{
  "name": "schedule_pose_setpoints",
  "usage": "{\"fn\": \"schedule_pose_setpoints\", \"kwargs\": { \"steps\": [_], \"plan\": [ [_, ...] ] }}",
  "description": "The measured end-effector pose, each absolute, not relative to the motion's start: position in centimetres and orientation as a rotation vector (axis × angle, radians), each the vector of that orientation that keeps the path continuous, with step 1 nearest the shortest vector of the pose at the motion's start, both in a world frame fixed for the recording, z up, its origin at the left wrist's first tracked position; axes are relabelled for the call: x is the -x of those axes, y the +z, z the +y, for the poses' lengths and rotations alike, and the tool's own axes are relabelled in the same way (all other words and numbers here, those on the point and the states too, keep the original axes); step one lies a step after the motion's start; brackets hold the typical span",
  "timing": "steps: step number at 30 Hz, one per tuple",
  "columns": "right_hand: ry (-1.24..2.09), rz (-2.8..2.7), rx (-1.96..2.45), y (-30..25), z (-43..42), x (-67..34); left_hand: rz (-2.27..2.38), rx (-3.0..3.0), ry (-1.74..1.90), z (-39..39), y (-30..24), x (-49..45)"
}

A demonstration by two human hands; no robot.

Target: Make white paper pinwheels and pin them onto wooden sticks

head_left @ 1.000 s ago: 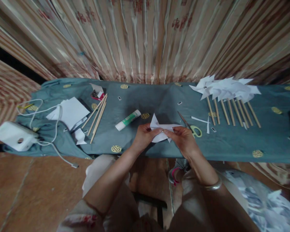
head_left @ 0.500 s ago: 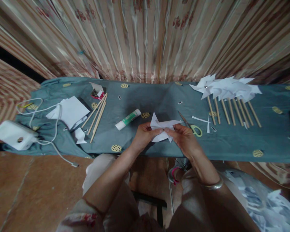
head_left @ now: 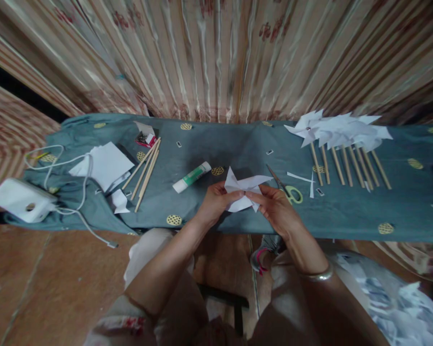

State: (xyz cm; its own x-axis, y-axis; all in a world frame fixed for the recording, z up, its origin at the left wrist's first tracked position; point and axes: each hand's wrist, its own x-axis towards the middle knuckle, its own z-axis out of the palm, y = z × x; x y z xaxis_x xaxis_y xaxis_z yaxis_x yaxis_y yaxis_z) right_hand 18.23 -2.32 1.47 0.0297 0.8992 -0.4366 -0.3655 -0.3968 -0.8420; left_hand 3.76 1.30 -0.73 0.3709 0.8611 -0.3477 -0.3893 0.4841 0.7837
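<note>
Both my hands hold a white paper pinwheel shape (head_left: pixel 244 188) just above the near edge of the blue-grey cloth (head_left: pixel 231 149). My left hand (head_left: pixel 216 203) pinches its left side with closed fingers. My right hand (head_left: pixel 276 207) pinches the middle from the right, thumb and forefinger together. A glue stick (head_left: pixel 191 178) with a green label lies to the left of the paper. Yellow-handled scissors (head_left: pixel 286 188) lie just right of my right hand.
Several finished white pinwheels on wooden sticks (head_left: pixel 341 144) lie at the back right. Loose sticks (head_left: pixel 145 169), a small red box (head_left: pixel 146 138), white paper sheets (head_left: pixel 103 166), and a white device with cable (head_left: pixel 19 201) sit at the left. A striped curtain (head_left: pixel 216 57) hangs behind.
My hands have shifted the paper shape slightly, its flaps folded closer toward the centre. Everything else on the cloth lies as before.
</note>
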Motion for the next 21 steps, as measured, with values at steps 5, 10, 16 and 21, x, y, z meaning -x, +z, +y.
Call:
{"fn": "schedule_pose_setpoints", "kwargs": {
  "steps": [5, 10, 16, 21],
  "plan": [
    [1.573, -0.641, 1.289, 1.1, -2.2, -18.3, 0.845, -0.67, 0.902, 1.2, -0.5, -3.7],
    [1.579, -0.668, 1.279, 1.1, -2.1, -18.2, 0.854, -0.661, 0.912, 1.2, -0.5, -3.6],
    [1.575, -0.679, 1.295, 1.3, -1.8, -17.6, 0.833, -0.648, 0.929, 1.3, -0.7, -3.3],
    [1.586, -0.69, 1.277, 1.3, -1.6, -17.3, 0.836, -0.618, 0.934, 1.3, -0.5, -3.1]
  ]
}}
